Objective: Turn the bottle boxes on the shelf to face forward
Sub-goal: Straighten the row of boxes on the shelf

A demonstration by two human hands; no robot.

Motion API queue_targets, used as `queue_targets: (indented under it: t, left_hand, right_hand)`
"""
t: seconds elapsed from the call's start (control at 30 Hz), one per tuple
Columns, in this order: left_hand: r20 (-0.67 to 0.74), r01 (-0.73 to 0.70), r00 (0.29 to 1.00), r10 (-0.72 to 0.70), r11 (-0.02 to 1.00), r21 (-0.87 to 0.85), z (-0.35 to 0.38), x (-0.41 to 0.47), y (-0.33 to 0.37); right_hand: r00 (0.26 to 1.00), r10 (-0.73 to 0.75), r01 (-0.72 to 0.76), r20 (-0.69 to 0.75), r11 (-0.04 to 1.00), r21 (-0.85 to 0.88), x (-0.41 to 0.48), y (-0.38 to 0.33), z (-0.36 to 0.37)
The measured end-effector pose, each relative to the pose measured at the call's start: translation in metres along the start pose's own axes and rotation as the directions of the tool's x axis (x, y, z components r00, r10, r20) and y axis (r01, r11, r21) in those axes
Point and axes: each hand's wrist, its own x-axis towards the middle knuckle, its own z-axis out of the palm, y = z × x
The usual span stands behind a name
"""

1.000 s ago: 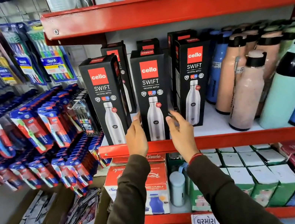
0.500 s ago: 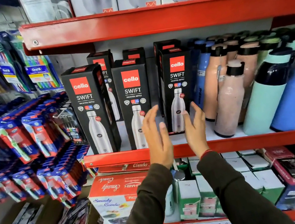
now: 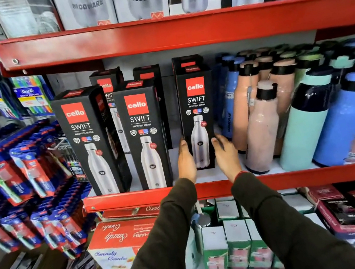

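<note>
A red metal shelf (image 3: 135,196) carried three black bottle boxes along its front edge, all printed faces forward. Beside the right box (image 3: 199,119), to its right, stood loose bottles (image 3: 262,129) in peach, mint and blue, cut off at the frame edge. To its left stood the middle box (image 3: 146,135), then the left box (image 3: 91,141); more boxes behind them were mostly hidden. Further left hung blurred toothbrush packs (image 3: 26,178).

Half a second before, both hands hovered open in front of this box, which sat angled; now they had closed in on it and it faced forward, set a little further back than the other two.

The left hand (image 3: 185,161) lay flat against the box's lower left edge, fingers pressed together and pointing up. The right hand (image 3: 226,155) cupped the lower right corner, fingers (image 3: 216,140) loosely curled against the side; their tips were blurred, so whether they truly touched the card could not be told. Dark sleeves covered both wrists.
</note>
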Motion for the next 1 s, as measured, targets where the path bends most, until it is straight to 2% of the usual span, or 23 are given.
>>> queue_targets:
  t: [0.23,0.33,0.5,0.8,1.0]
  left_hand:
    - [-0.051,-0.047,0.998,0.045,0.998,-0.036,-0.005,-0.006,-0.012]
    - [-0.048,-0.079,0.996,0.08,0.997,0.01,-0.012,-0.012,-0.022]
    - [-0.123,-0.075,0.989,0.079,0.997,0.033,-0.021,-0.022,-0.034]
    - [-0.119,-0.118,0.985,0.126,0.99,0.07,-0.021,-0.063,-0.02]
    - [-0.123,-0.163,0.975,0.184,0.974,0.158,-0.017,-0.078,-0.012]
  right_hand:
    - [0.999,-0.03,0.03,-0.021,0.999,-0.023,-0.016,0.004,-0.012]
    - [0.999,-0.042,0.042,-0.024,0.999,0.001,-0.03,0.002,-0.017]
    - [0.998,-0.051,0.052,-0.035,0.999,0.017,-0.052,0.002,-0.023]
    - [0.997,-0.08,0.08,-0.021,0.997,-0.007,-0.075,-0.002,-0.031]
    - [0.997,-0.078,0.078,-0.002,0.996,-0.054,-0.079,-0.009,-0.029]
